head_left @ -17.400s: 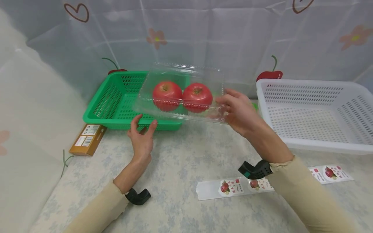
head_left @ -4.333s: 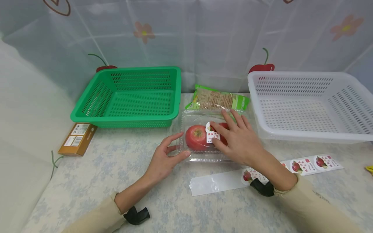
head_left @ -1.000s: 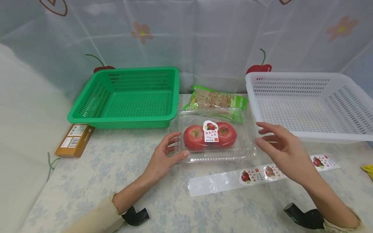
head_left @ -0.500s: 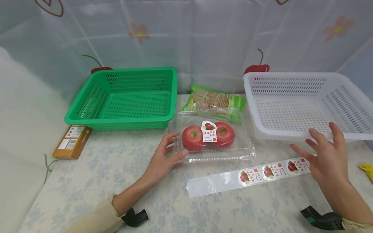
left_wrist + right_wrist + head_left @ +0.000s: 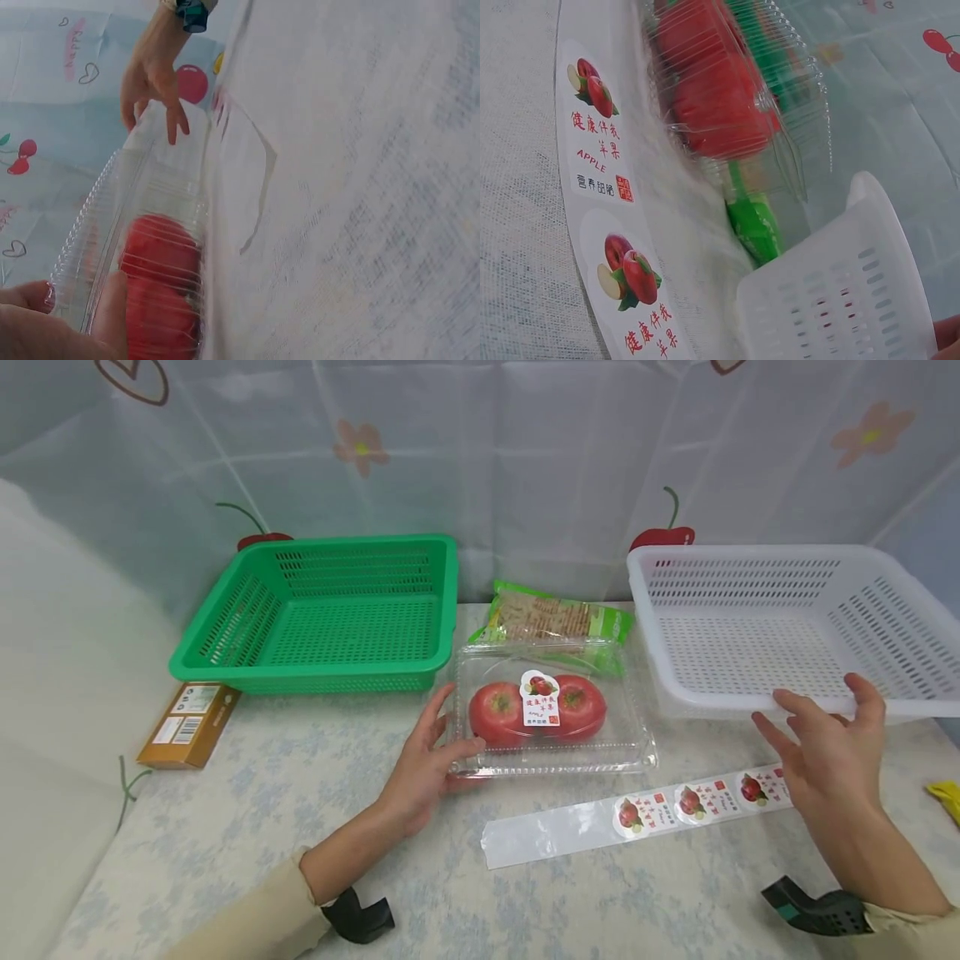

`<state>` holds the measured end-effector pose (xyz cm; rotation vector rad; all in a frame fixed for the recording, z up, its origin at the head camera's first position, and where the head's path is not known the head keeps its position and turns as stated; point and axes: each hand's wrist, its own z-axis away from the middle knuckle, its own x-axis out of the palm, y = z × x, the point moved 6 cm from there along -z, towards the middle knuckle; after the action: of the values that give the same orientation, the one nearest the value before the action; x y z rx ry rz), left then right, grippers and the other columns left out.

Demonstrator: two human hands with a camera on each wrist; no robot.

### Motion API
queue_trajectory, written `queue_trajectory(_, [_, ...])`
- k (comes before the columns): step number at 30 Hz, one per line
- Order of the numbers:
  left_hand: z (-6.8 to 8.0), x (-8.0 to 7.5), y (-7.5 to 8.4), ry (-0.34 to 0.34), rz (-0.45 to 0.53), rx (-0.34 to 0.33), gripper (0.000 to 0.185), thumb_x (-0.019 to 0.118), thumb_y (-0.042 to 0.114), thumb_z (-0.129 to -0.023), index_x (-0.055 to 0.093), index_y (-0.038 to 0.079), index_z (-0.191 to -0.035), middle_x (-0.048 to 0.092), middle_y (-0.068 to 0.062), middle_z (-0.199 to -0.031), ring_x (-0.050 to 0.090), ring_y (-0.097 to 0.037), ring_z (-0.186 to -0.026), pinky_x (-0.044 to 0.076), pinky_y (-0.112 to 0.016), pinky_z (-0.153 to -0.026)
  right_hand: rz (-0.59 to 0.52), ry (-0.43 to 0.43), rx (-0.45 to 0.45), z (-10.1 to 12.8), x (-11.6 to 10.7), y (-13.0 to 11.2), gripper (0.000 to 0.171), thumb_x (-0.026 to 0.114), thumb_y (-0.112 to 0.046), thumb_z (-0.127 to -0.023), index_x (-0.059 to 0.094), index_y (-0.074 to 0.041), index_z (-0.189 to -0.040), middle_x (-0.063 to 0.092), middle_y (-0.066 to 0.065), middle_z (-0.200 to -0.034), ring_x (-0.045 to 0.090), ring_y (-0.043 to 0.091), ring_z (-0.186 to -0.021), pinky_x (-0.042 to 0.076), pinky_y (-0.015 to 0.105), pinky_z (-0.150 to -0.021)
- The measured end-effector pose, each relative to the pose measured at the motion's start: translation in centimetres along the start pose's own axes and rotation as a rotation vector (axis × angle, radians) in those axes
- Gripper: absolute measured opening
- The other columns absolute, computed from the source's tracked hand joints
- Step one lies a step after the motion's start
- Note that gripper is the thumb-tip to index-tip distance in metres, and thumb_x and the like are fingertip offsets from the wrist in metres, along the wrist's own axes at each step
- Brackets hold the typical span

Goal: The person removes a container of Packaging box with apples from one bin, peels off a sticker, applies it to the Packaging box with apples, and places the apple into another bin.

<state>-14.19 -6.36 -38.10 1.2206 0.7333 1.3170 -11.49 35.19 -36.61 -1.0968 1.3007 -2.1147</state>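
Observation:
A clear plastic clamshell box (image 5: 555, 762) lies on the table with two red apples (image 5: 497, 714) inside. A white apple label (image 5: 540, 700) sits on its lid between them. My left hand (image 5: 422, 768) is at the box's left end, thumb at the near corner and fingers spread along the side; the left wrist view shows thumb and finger at the ridged edge (image 5: 94, 202). My right hand (image 5: 836, 764) has its fingers spread, fingertips right at the near rim of the white basket (image 5: 720, 700). A label strip (image 5: 562, 831) runs near it, its right end behind the hand.
An empty green basket (image 5: 315, 675) stands at the back left beside an orange-brown carton (image 5: 187, 727). Behind the box lies a green-and-clear bag (image 5: 551, 614) with brown contents, partly overlapped by the lid. A small yellow packet (image 5: 947, 797) sits at the right edge.
The label went onto the lid earlier, under my right hand. That hand has since moved right to the white basket. My left hand stays at the box, its index finger now more extended.

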Motion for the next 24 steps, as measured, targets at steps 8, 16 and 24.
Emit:
queue_trajectory(8, [0.7, 0.5, -0.2, -0.031, 0.13, -0.024, 0.085, 0.06, -0.002, -0.092, 0.019, 0.032, -0.158, 0.026, -0.012, -0.157, 0.052, -0.033, -0.125, 0.056, -0.042, -0.084, 0.046, 0.026, 0.012, 0.1, -0.1, 0.1, 0.082, 0.073, 0.0, -0.087, 0.027, -0.036, -0.145, 0.031, -0.01, -0.127, 0.038, 0.013, -0.12, 0.057, 0.032, -0.069])
queue_trajectory(16, [2.0, 1.0, 0.1, -0.026, 0.177, -0.034, 0.081, 0.057, -0.003, -0.093, 0.018, 0.023, -0.159, 0.014, -0.008, -0.162, 0.044, -0.036, -0.132, 0.055, -0.043, -0.085, 0.082, 0.03, 0.003, 0.5, -0.4, 0.1, 0.085, 0.074, -0.006, -0.087, 0.024, -0.036, -0.148, 0.032, -0.009, -0.123, 0.045, 0.012, -0.117, 0.055, 0.029, -0.069])
queue_trajectory(24, [4.7, 2.5, 1.6, -0.045, 0.268, -0.011, 0.08, 0.056, -0.003, -0.092, 0.02, 0.023, -0.158, 0.02, -0.004, -0.16, 0.038, -0.034, -0.135, 0.056, -0.041, -0.083, 0.065, 0.018, -0.037, 0.5, -0.3, 0.1, 0.083, 0.075, -0.006, -0.086, 0.028, -0.035, -0.147, 0.036, -0.008, -0.124, 0.053, 0.014, -0.114, 0.055, 0.029, -0.068])
